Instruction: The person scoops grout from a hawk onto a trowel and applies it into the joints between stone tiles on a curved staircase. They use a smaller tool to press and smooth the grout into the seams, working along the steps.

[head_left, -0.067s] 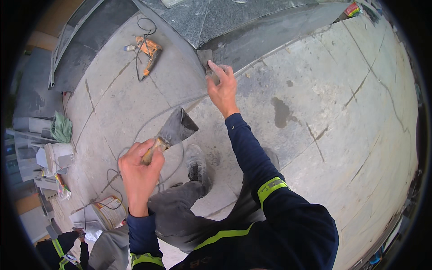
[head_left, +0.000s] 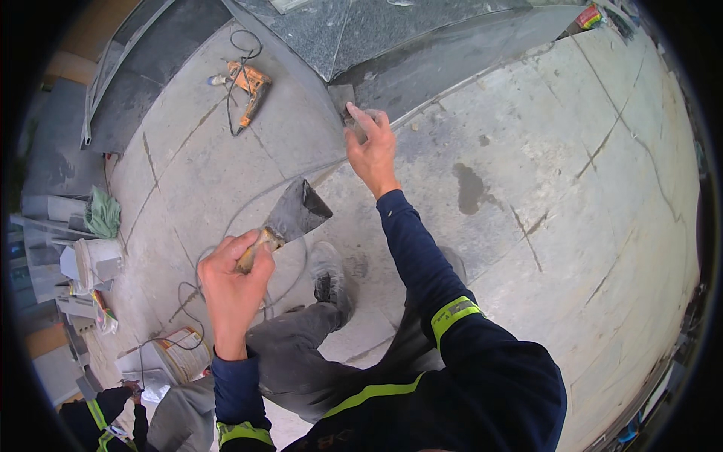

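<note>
The left hand [head_left: 230,282] was clenched around the wooden handle of a wide-bladed trowel [head_left: 290,218], its fingers [head_left: 248,248] wrapped fully about the grip. The trowel's dark metal blade pointed up and away from the person, tilted, and hung in the air above the concrete floor [head_left: 572,188] without touching it.

The right hand [head_left: 370,147] reached forward with the arm stretched out in a dark blue sleeve that bore a yellow reflective band. Its fingers were closed on a small grey stone piece [head_left: 354,120], held right against the lower corner of a dark polished granite slab [head_left: 392,30] where that slab met the floor. How tightly the piece was pinched could not be told, as the hand hid most of it.

Below the trowel, the person's shoe [head_left: 329,275] stood on the floor, with a grey trouser leg bent behind it. A thin cable [head_left: 226,226] looped over the concrete near the shoe. Further off to the left lay an orange power tool [head_left: 252,87] with its own cord. At the left edge stood a white bucket [head_left: 98,260] and a green bag [head_left: 103,213], and lower down a tipped paint tub [head_left: 181,354]. A dark wet patch [head_left: 471,188] marked the floor to the right of the outstretched arm.
</note>
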A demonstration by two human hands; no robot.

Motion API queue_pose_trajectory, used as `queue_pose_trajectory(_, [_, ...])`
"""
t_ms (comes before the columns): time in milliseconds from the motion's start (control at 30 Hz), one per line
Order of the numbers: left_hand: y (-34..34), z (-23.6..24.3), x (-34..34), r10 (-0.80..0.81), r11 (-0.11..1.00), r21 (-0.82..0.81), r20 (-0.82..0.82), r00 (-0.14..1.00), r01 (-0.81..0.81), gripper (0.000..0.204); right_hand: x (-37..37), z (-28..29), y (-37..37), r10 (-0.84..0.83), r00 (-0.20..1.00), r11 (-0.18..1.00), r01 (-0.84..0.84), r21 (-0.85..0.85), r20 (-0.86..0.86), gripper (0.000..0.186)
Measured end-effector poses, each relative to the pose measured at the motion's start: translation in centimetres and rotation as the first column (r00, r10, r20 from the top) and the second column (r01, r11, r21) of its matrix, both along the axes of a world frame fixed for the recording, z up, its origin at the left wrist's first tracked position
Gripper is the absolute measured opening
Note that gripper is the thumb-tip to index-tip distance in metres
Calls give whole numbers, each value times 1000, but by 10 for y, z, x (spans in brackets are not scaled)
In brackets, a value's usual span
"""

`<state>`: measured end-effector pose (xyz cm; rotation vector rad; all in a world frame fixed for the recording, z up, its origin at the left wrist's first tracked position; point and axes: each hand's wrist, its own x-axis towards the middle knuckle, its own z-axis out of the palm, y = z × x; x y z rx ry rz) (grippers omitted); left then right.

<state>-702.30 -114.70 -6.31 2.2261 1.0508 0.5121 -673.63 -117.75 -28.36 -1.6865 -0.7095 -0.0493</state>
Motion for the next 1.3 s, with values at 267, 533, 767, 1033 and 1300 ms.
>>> queue_pose_trajectory(267, [23, -2, 6, 97, 864, -503, 124, 988, -22, 28, -7, 84, -71, 405, 886, 914, -390, 112, -227, 49])
queue_pose_trajectory(533, [22, 1, 9, 34, 821, -550, 308, 951, 149, 26, -15, 182, -138, 686, 727, 727, -685, 50, -22, 45])
queue_pose_trajectory(767, [42, -17, 27, 29, 791, -503, 600, 800, 349, 25, 42, 183, -115, 555, 786, 827, -488, -279, 271, 43])
queue_pose_trajectory(1033, [113, 67, 108, 189, 805, -569, 515, 836, 169, 42, 2, 307, -71, 241, 758, 966, -249, 73, -606, 41])
queue_pose_trajectory(1300, [103, 236, 156, 170, 859, -500, 474, 864, 105, 41, -15, 500, 11, 54, 741, 984, -153, -90, -669, 40])
